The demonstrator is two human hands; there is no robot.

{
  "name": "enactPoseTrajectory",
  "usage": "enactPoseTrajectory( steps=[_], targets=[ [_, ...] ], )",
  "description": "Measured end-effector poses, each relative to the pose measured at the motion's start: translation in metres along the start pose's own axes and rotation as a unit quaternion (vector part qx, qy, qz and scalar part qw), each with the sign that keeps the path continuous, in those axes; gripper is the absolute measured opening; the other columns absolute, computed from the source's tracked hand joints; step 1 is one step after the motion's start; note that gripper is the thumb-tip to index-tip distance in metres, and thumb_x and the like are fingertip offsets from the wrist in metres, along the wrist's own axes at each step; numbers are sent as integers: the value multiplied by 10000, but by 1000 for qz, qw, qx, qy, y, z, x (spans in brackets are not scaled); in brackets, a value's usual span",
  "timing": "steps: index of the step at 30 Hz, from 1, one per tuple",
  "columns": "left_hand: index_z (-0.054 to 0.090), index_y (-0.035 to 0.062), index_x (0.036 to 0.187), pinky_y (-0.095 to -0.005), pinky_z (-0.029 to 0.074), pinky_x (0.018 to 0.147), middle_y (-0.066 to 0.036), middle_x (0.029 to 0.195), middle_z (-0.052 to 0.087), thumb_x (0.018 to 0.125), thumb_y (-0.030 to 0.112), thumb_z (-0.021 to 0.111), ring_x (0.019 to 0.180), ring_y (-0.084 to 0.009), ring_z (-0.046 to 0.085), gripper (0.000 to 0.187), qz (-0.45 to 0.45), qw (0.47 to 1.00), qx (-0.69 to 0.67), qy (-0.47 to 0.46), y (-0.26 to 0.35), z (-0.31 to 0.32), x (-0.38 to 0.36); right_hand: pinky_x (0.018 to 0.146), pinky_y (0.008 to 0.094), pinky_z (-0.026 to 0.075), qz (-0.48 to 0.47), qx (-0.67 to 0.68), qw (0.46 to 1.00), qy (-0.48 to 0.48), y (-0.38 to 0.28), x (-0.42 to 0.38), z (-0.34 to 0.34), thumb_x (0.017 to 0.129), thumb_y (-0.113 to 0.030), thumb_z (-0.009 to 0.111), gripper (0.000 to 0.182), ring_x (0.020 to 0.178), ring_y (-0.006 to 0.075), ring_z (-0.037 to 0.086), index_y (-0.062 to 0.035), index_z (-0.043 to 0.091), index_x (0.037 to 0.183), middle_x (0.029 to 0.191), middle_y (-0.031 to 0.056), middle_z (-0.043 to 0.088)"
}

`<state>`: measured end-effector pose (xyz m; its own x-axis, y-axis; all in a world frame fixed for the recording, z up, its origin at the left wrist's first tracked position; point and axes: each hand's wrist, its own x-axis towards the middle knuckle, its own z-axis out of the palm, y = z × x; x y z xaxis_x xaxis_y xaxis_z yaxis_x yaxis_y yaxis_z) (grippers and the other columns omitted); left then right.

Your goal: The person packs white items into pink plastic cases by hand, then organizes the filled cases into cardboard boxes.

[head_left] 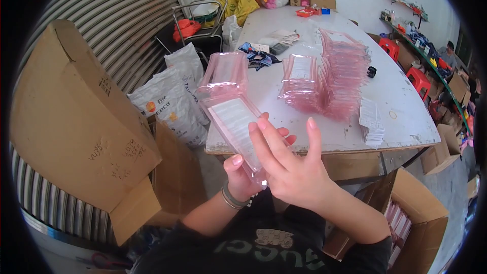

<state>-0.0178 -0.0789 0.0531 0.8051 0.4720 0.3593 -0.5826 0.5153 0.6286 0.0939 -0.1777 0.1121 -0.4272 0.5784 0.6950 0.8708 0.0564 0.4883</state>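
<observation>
A clear pink plastic package with a white printed sheet inside (233, 122) is tilted in front of my body, over the table's near edge. My left hand (242, 178) grips its lower end, thumb on the near side. Above that lower end is my right hand (289, 165), its fingers spread and the fingertips close to the package's right edge; whether they touch it I cannot tell. More pink packages (225, 73) lie just beyond, at the table's left edge. Large stacks of pink packages (345, 71) stand mid-table, beside a pile of white printed sheets (372, 124).
Dark blue patterned cloth (259, 57) lies on the white table (406, 116). At the left are a large cardboard box (76, 116) and white sacks (175, 104). An open carton (421, 198) holding packages stands at the lower right. A person (449, 53) is at the far right.
</observation>
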Motion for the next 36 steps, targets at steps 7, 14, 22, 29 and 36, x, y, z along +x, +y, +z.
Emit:
enactPoseTrajectory(
  steps=[7, 14, 22, 29, 36],
  targets=[
    [115, 182, 1590, -575, 414, 1092, -204, 1458, 413, 707, 595, 610, 1349, -394, 444, 1093, 32, 999, 5, 34, -3, 16, -3, 1022, 726, 256, -21, -67, 997, 29, -9, -2, 0, 731, -238, 590, 253, 1344, 222, 495, -57, 715, 856, 1209, 67, 650],
    [101, 164, 1593, -599, 391, 1101, -182, 1508, 362, 724, 562, 586, 1394, -413, 384, 1072, 39, 999, -9, 6, -1, 15, -1, 1085, 631, 252, 19, -112, 992, 47, -14, 2, 11, 723, -229, 594, 191, 1245, 245, 573, -62, 678, 757, 1130, 79, 651],
    [171, 117, 1571, -585, 322, 1149, -220, 1529, 344, 761, 570, 585, 1418, -425, 347, 1016, 27, 999, -24, 7, -2, -5, -2, 1053, 558, 330, -27, -25, 999, -2, -4, 0, 1, 750, -243, 606, 273, 1109, 298, 616, -15, 710, 859, 1197, 148, 627],
    [223, 64, 1549, -552, 288, 1169, -218, 1540, 341, 833, 694, 539, 1441, -392, 313, 1005, 20, 998, -51, -35, -4, 8, 6, 888, 477, 503, 80, 219, 972, -16, 10, -7, -27, 778, -198, 661, 455, 1088, 353, 635, 2, 634, 1186, 1267, 250, 606],
    [307, 26, 1518, -415, 463, 1010, -181, 1410, 504, 922, 463, 623, 1232, -287, 546, 804, 193, 891, 398, 99, 72, -7, 30, 735, 367, 574, 98, -34, 981, 161, 126, -9, -11, 784, -127, 640, 367, 929, 275, 691, -62, 653, 1145, 1066, 141, 686]
  ],
)
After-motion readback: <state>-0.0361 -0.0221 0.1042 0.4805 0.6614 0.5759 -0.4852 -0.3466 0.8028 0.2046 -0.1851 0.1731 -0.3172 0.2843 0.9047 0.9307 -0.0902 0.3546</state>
